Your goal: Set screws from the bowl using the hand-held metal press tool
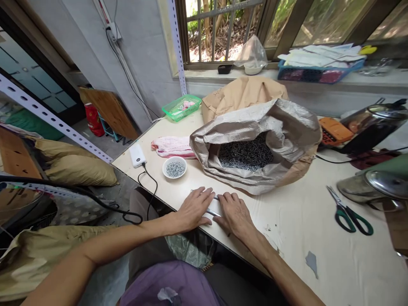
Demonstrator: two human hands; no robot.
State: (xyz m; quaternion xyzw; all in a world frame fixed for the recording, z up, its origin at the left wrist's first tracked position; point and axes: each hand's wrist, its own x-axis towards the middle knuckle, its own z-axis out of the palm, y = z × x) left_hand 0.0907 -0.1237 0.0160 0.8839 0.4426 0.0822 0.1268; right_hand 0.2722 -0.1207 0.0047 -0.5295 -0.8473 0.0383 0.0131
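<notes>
At the front edge of the table, a small flat silvery metal piece (213,211) with straight raised edges lies between my two hands, mostly covered by them. My left hand (196,208) rests over its left end, fingers together and thumb near the table edge. My right hand (235,212) grips the right end with bent fingers. What lies under the fingers is hidden. Just beyond stands a white bowl (174,168) of small shiny metal pins or screws. Behind my hands, an open woven sack (204,140) holds a mass of similar dark metal pieces (245,153).
A white power bank (137,154) with a black cable, a pink striped cloth (174,146) and a green basket (181,108) are on the left. Green-handled scissors (349,214), a metal pot (366,185) and an orange box (336,130) are on the right.
</notes>
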